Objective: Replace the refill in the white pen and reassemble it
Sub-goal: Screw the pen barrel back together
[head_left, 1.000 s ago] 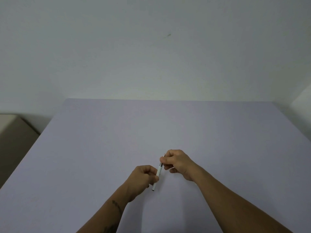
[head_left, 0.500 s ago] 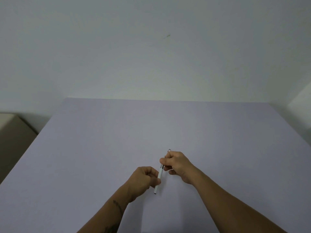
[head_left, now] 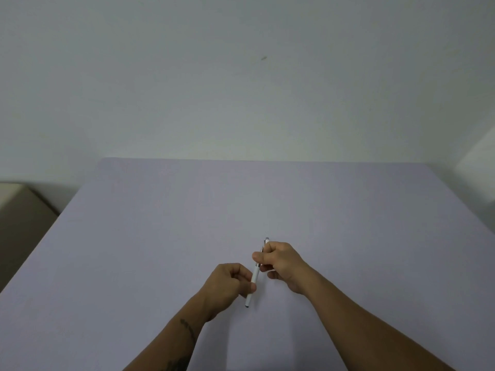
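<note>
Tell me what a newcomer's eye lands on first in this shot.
First, the white pen, held slantwise above the near middle of the table: the left hand pinches its lower part, the right hand grips its upper end. Next, the pale lilac table itself, which fills the lower half of the view with nothing else visible on it. Last, a small dark mark high on the plain wall behind.

Slim white pen (head_left: 255, 275), smooth plastic with a metallic clip; matt pale lilac tabletop (head_left: 160, 236); matt painted wall (head_left: 214, 76).
</note>
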A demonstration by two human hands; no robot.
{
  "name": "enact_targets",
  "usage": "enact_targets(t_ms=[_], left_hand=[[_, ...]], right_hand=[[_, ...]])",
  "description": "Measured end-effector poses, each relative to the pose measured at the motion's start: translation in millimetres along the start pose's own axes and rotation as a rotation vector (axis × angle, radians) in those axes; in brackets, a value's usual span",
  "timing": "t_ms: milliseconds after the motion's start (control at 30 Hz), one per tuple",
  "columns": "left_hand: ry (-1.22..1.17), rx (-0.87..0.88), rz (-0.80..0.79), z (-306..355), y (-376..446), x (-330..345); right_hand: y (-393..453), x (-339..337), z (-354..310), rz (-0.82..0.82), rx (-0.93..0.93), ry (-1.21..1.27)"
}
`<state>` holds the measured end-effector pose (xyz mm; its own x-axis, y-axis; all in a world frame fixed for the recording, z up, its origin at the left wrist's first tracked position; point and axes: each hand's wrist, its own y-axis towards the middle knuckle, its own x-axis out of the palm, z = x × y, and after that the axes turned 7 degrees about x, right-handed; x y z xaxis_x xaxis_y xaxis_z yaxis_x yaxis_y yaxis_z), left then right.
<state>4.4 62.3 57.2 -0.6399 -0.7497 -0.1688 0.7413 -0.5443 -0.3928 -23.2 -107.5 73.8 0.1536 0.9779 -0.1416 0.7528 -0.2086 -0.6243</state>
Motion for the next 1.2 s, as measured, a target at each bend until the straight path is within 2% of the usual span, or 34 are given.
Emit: enact_targets(t_ms=[133,300,433,667,867,1200], left_hand=[[-0.008,-0.003,0.018,-1.3,-2.1,2.8],[-0.025,-0.012,0.045,0.4,-0.3,2.0],[-0.017,-0.007,0.051,0.2,0.5,4.1],[0.02,0.041,0.076,0.3,-3.8,6.7],[-0.011,0.056,0.087,2.3,-5.8,2.5],[0.02,0.057,0.082,1.8,-8.4,4.0]], right_hand=[[-1.7,1.2,1.6,0.018,-0.02,-0.065],[-5.2,-9.2,-0.5,-0.101,0.055,0.17],[-7.4,-10.7,0.7,-0.148,0.053,0.167],[-5.9,-2.6,0.6,-0.095,0.044,0.143],[-9.3,-7.4,-4.2,-0.198,0.058,0.232],[-9.1,1.1,-1.8,-0.051,0.029,0.117]])
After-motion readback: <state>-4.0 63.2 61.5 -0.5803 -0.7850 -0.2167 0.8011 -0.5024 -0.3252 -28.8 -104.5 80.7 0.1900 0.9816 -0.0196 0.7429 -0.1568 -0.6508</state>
